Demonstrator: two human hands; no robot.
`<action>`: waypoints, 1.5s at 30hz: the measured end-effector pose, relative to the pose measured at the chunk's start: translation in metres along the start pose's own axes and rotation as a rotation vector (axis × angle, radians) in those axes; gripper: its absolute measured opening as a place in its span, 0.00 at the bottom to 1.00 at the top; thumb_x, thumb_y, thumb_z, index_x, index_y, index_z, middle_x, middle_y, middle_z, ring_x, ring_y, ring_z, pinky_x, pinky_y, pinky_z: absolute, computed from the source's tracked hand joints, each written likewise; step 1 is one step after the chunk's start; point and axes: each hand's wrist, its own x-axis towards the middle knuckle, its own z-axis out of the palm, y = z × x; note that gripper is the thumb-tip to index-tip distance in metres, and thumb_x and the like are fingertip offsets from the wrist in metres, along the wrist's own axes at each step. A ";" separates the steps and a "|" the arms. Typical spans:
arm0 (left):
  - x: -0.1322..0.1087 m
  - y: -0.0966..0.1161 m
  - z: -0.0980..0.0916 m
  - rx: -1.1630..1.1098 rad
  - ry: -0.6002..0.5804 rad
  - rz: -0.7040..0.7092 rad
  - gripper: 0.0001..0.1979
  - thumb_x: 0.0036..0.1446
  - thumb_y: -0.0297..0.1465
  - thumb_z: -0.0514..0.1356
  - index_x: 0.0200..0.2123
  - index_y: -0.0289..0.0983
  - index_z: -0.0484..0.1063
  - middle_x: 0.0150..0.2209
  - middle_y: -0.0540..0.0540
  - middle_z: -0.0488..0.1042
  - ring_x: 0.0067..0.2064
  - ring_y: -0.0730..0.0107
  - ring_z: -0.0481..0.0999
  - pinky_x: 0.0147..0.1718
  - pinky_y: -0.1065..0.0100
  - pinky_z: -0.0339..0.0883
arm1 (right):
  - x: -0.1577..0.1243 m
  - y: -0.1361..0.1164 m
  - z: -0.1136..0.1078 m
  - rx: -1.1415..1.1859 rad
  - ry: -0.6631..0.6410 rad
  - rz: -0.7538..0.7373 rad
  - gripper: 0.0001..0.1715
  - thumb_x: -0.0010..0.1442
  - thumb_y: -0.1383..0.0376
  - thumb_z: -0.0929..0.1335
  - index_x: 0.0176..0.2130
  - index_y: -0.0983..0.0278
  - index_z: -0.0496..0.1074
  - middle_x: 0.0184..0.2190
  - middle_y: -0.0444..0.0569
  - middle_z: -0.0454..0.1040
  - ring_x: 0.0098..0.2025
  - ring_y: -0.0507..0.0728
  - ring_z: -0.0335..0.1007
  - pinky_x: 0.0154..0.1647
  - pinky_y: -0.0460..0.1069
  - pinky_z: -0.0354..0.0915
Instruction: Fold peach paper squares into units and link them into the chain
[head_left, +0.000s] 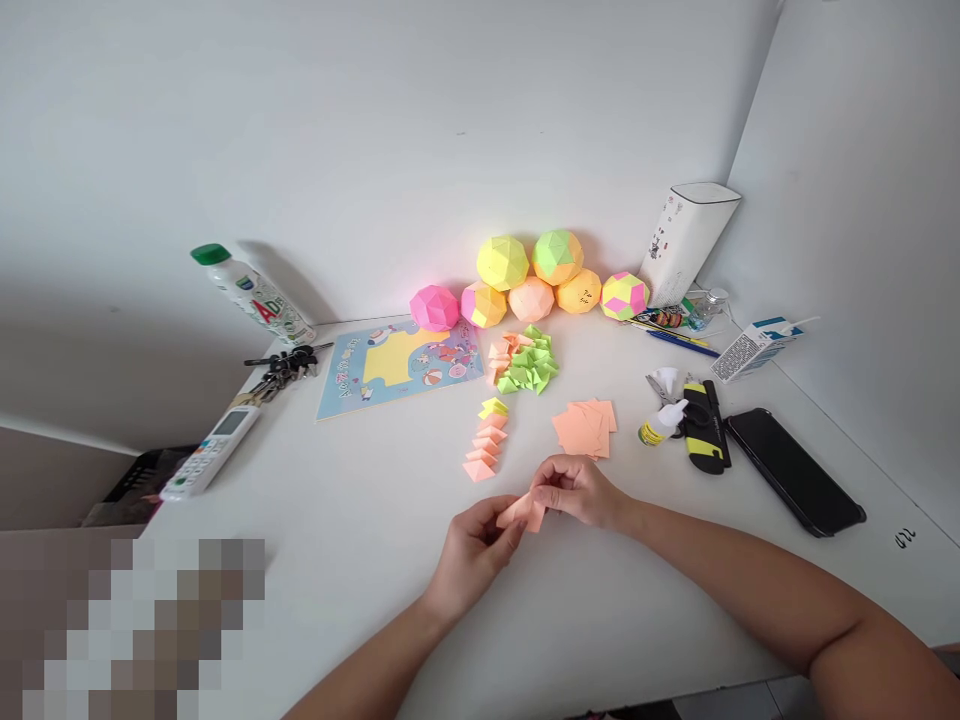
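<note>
Between my two hands, just above the near part of the white table, is a small folded peach paper piece (534,515). My left hand (480,545) pinches its left end between thumb and fingers. At the upper right of the same piece, my right hand (577,490) is closed on it, and its fingers cover part of the paper. Just beyond my right hand lies a loose pile of flat peach paper squares (585,428). A row of folded paper units (486,445), peach with yellow at the far end, lies beyond my left hand.
Several folded paper balls (531,298) line the wall behind a heap of green and peach folded units (529,362). To the right are a glue bottle (660,424), scissors (694,412) and a phone (795,470). A blue picture board (345,380), keys (281,370) and a remote control (210,452) lie left.
</note>
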 end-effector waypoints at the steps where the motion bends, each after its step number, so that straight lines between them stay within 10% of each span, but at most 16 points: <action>1: 0.001 0.001 -0.001 -0.043 0.005 -0.033 0.17 0.53 0.42 0.59 0.39 0.35 0.74 0.23 0.51 0.66 0.23 0.76 0.60 0.21 0.72 0.56 | 0.000 0.000 0.000 -0.017 0.012 -0.014 0.13 0.55 0.58 0.69 0.29 0.66 0.67 0.23 0.42 0.67 0.23 0.48 0.61 0.23 0.44 0.59; 13: 0.006 0.000 -0.006 -0.123 -0.026 -0.076 0.16 0.52 0.41 0.61 0.37 0.34 0.73 0.24 0.51 0.67 0.23 0.78 0.58 0.21 0.74 0.52 | -0.001 0.004 0.009 -0.404 0.039 -0.408 0.11 0.59 0.60 0.67 0.35 0.65 0.75 0.27 0.50 0.75 0.31 0.54 0.69 0.33 0.48 0.65; 45: 0.006 0.002 -0.004 -0.129 0.075 -0.058 0.14 0.52 0.39 0.61 0.25 0.35 0.67 0.15 0.56 0.61 0.19 0.80 0.58 0.19 0.75 0.52 | -0.002 0.002 0.004 -0.329 0.004 -0.096 0.15 0.56 0.59 0.67 0.32 0.69 0.77 0.19 0.44 0.67 0.20 0.48 0.56 0.19 0.44 0.53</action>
